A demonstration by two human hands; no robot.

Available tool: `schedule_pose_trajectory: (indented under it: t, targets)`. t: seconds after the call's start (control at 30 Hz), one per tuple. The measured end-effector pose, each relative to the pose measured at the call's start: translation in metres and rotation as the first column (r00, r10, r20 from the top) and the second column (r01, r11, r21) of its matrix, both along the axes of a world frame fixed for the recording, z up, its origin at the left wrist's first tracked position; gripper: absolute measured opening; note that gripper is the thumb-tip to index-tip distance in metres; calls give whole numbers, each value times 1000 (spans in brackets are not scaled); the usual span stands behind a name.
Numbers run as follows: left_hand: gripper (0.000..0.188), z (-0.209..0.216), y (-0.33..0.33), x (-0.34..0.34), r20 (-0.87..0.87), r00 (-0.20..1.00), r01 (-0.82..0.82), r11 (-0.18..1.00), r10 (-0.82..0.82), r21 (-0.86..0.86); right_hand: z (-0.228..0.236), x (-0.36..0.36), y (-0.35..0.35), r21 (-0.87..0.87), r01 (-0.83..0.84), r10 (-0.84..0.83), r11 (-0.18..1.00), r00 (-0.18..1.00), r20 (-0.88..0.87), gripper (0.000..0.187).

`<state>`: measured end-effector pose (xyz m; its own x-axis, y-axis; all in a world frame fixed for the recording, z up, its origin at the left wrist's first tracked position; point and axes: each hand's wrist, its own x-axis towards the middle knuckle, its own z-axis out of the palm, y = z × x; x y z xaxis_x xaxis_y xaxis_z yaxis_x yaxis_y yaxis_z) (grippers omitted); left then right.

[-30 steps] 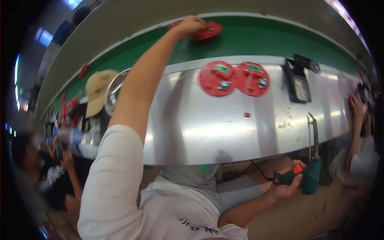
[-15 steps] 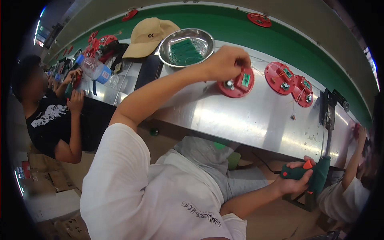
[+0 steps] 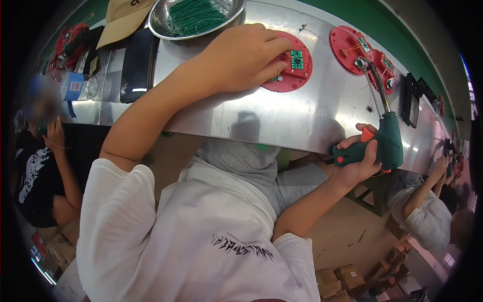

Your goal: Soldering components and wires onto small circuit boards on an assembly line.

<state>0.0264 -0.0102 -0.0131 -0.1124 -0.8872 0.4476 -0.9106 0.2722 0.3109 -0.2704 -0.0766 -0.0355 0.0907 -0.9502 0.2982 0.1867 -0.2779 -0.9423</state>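
Steel sheeting covers the long bench [image 3: 282, 121], which runs from the upper left of the frame down to the right, with a green belt behind it. Near the top centre the person's left hand [image 3: 241, 58] lies over a red round part [image 3: 289, 65], fingers curled down on its near rim and pinning it flat to the steel; a small green circuit board [image 3: 297, 59] sits exposed on its right side. At centre right the right hand [image 3: 358, 161] is wrapped tight around the grip of a green soldering gun [image 3: 385, 141], held just off the bench edge, its long metal tip reaching up toward two more red round parts [image 3: 370, 55] further right. Whether the tip actually touches one of them is hard to tell from here.

To do this well, I'd say the part wants to stay pressed still, fingertips kept clear of the board, and the tip brought in steadily without dragging over the thin wires.

A steel bowl of green wires [image 3: 196, 17], a tan cap [image 3: 123, 15] and a dark phone [image 3: 137, 65] sit at upper left. Other workers sit at both sides.
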Motion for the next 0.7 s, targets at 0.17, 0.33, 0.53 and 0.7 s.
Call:
schedule_pose_trajectory:
  t: [0.17, 0.33, 0.53, 0.7]
  targets:
    - [15, -13, -11, 10, 25, 999, -22, 988, 26, -155, 4, -7, -2, 66, -52, 49, 996, 997, 53, 38]
    - [18, -14, -15, 1, -53, 998, -37, 996, 32, -84, -2, -33, 3, 130, -99, 85, 986, 990, 111, 38]
    - [16, -11, -10, 7, -67, 997, 29, 1000, -29, -6, 1, -26, 4, 136, -103, 90, 985, 991, 101, 41]
    - [13, 18, -18, -4, -34, 998, 59, 991, -55, 120, -2, -27, -3, 170, -83, 84, 982, 996, -3, 52]
